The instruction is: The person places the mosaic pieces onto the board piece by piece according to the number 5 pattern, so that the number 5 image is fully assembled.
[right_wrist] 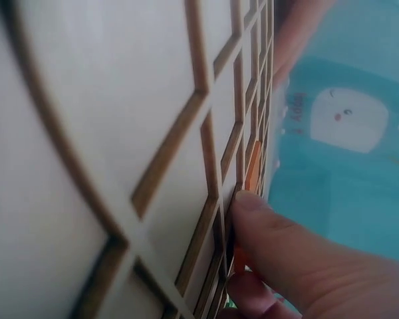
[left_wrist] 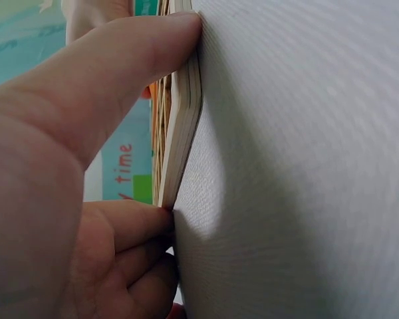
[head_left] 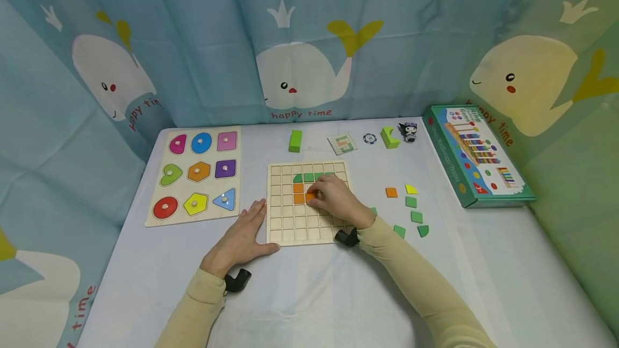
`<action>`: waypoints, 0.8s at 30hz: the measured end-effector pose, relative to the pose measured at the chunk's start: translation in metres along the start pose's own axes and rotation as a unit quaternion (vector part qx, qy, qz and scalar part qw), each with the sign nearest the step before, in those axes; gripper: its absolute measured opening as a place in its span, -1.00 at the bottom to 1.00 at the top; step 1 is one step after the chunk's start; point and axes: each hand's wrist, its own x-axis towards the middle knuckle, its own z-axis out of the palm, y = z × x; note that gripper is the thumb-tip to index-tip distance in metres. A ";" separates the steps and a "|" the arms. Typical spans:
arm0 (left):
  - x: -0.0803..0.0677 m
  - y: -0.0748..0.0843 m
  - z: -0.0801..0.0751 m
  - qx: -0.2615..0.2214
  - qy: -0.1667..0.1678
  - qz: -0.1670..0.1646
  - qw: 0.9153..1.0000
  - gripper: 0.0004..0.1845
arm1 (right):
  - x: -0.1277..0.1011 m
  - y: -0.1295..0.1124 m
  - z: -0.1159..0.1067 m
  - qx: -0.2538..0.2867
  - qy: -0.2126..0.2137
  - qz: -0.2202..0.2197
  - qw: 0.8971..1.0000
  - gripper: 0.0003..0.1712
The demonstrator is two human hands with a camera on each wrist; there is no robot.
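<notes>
Grid board (head_left: 307, 203) lies flat at mid-tabletop (head_left: 309, 294), wooden, ruled into square cells. Green tiles (head_left: 309, 177) fill part of an upper row; orange tiles (head_left: 299, 193) sit in the cells just below them.

Right hand (head_left: 338, 200) rests over the board's middle, fingers curled down onto an orange tile (head_left: 310, 196) beside the placed ones. Right wrist view: a fingertip (right_wrist: 253, 203) presses at the tile's edge (right_wrist: 253, 166), tile seated in or at a cell; cannot tell whether it is fully in.

Left hand (head_left: 240, 240) lies flat on the tabletop against the board's left lower edge, fingers straight, holding nothing. Left wrist view: thumb (left_wrist: 120, 80) touches the board's side (left_wrist: 183, 133), other fingers (left_wrist: 130, 226) below the corner.

Loose pieces (head_left: 411, 208) lie right of the board: one orange, one yellow, several green. Shape puzzle (head_left: 197, 175) sits at left. Green box (head_left: 476, 157) at far right. Along the back edge: green block (head_left: 295, 140), small card (head_left: 342, 143), chip (head_left: 369, 138), second green block (head_left: 389, 137), small figure (head_left: 410, 131). Whale-print curtain (head_left: 300, 42) hangs behind.
</notes>
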 end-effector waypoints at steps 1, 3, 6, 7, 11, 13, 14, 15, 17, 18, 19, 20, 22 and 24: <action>0.000 0.000 0.000 0.000 0.000 0.000 1.000 0.13 | 0.000 0.000 0.000 -0.001 -0.001 0.001 1.000 -0.72; 0.000 0.000 0.000 -0.001 0.000 0.000 1.000 0.13 | 0.000 -0.001 0.000 -0.006 -0.003 0.002 1.000 -0.72; 0.000 0.000 0.000 -0.001 -0.001 0.000 1.000 0.13 | 0.000 -0.001 -0.001 -0.009 -0.008 0.004 1.000 -0.71; 0.000 0.000 0.000 -0.001 -0.001 0.000 1.000 0.13 | 0.000 -0.001 -0.001 -0.010 -0.009 0.004 1.000 -0.71; 0.000 0.000 0.000 -0.001 -0.001 -0.001 1.000 0.13 | 0.000 -0.001 -0.001 -0.009 -0.012 0.002 1.000 -0.69; 0.000 0.000 0.000 -0.001 -0.001 -0.001 1.000 0.13 | 0.000 -0.001 -0.001 -0.005 -0.010 -0.003 1.000 -0.68; 0.000 0.000 0.000 -0.002 -0.001 -0.002 1.000 0.13 | 0.000 -0.001 -0.002 -0.001 -0.009 -0.005 1.000 -0.68; 0.000 0.000 0.000 -0.002 -0.002 -0.003 1.000 0.13 | -0.001 0.000 -0.002 0.004 -0.008 -0.009 1.000 -0.67; 0.000 0.000 -0.001 -0.002 -0.003 -0.003 1.000 0.13 | -0.002 0.001 -0.003 0.013 -0.002 -0.015 1.000 -0.65; 0.000 0.000 -0.001 -0.001 -0.003 -0.003 1.000 0.13 | -0.003 0.002 -0.005 0.019 0.001 -0.018 1.000 -0.64; 0.000 0.000 -0.001 -0.001 -0.003 -0.004 1.000 0.13 | -0.004 0.004 -0.006 0.025 0.003 -0.020 0.999 -0.64; 0.000 0.000 -0.001 0.000 -0.003 -0.004 1.000 0.13 | -0.005 0.005 -0.009 0.030 0.007 -0.023 0.999 -0.63; 0.000 0.000 0.000 0.001 -0.003 -0.003 1.000 0.13 | -0.008 0.008 -0.014 0.040 0.013 -0.023 0.999 -0.63; 0.000 0.000 0.000 0.002 -0.002 -0.002 1.000 0.13 | -0.011 0.011 -0.021 0.049 0.015 -0.018 0.999 -0.63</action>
